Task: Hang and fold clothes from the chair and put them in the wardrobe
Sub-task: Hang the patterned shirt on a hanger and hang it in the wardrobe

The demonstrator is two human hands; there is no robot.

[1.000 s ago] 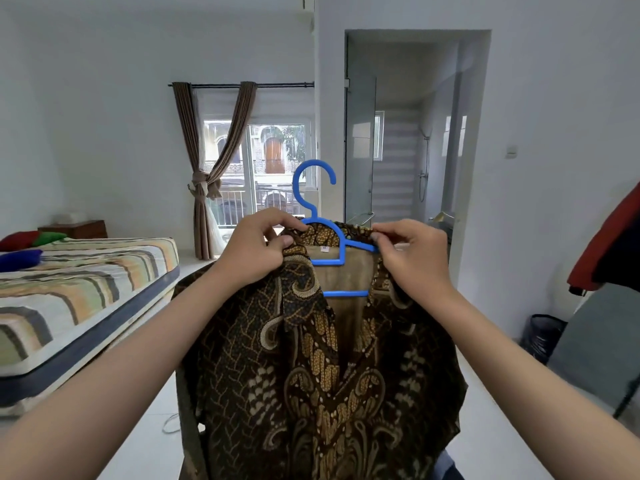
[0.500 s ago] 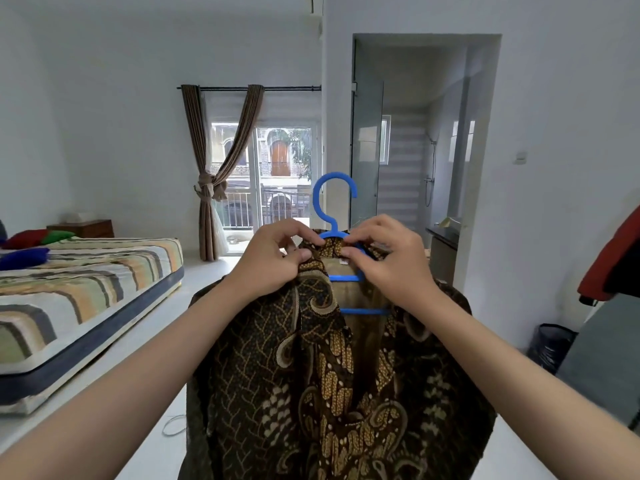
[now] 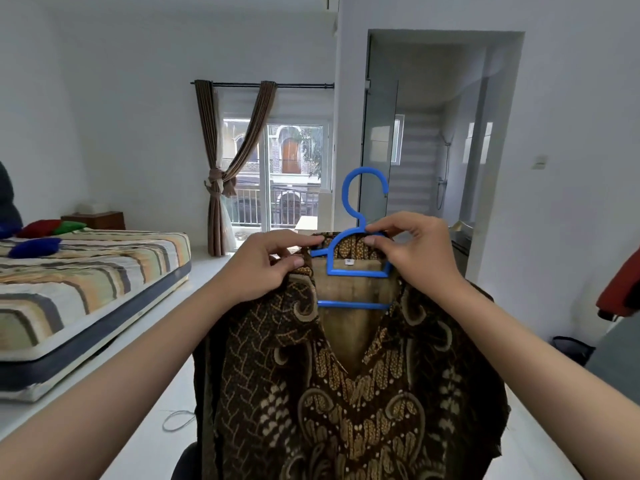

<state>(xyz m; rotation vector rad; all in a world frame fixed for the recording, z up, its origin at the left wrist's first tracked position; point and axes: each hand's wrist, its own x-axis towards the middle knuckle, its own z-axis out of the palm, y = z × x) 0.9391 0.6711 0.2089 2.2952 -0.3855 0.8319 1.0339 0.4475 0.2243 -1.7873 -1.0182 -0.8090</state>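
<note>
Centre of frame: brown batik shirt (image 3: 346, 393) draped on a blue plastic hanger (image 3: 356, 268), held up at arm's length in front of the camera. Hanger hook (image 3: 363, 192) upright above the collar, opening toward the right of the frame; lower crossbar visible across the open neckline, a small white size label just below the collar. Left hand (image 3: 266, 268), centre left: fingers curled, pinching the collar and shoulder fabric over the hanger's left arm. Right hand (image 3: 415, 254), centre right: thumb and forefinger pinching the hanger's arch at the base of the hook, remaining fingers curled over the shirt's right shoulder. Shirt body hanging straight down to the bottom edge of the frame. Left of frame: bed (image 3: 86, 289) with striped sheet and red, green and blue cushions. Upper centre: window (image 3: 277, 174) with tied brown curtain (image 3: 221, 174). Right of centre: open doorway to a bathroom (image 3: 433, 150). Far right edge: red garment (image 3: 620, 285), partly cut off.
</note>
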